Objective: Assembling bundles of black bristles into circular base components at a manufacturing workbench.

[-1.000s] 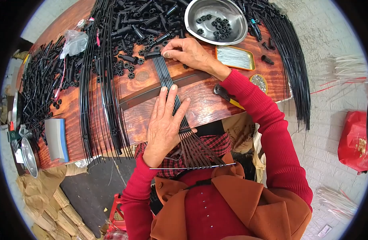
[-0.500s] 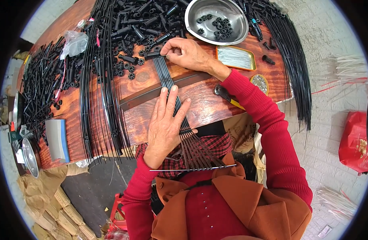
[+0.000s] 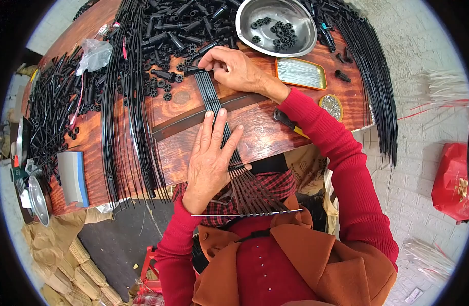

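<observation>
Black thin rods (image 3: 214, 102) lie side by side in a flat row down the middle of the frame, running from my right hand (image 3: 234, 69) near the top centre, across the reddish wooden tabletop (image 3: 275, 132), under my left hand (image 3: 210, 158) and off the near edge toward my lap. My left hand is open, palm down and fingers spread, pressing the row flat onto the wood just below a dark strip (image 3: 193, 120) that crosses the board at a slant. My right hand is curled closed, its fingertips pinching the far ends of the rods, where a small black tube piece (image 3: 191, 70) sits against them. Below the tabletop edge the rods fan apart and meet a thin metal wire (image 3: 244, 214) that lies across them in the lower centre. Just above my right hand, at the top of the frame, stands a round steel bowl (image 3: 275, 25) with small black rings in it, and to its left is a heap of black plastic tubes and caps (image 3: 178, 30). Right of my right wrist is a shallow yellow-rimmed tin (image 3: 301, 74) holding pale pins. Long bundles of black rods (image 3: 127, 117) hang over the tabletop left of centre, and another bundle (image 3: 372, 86) drapes off the right edge. A grey block with a blue edge (image 3: 73, 178) lies at the left.
</observation>
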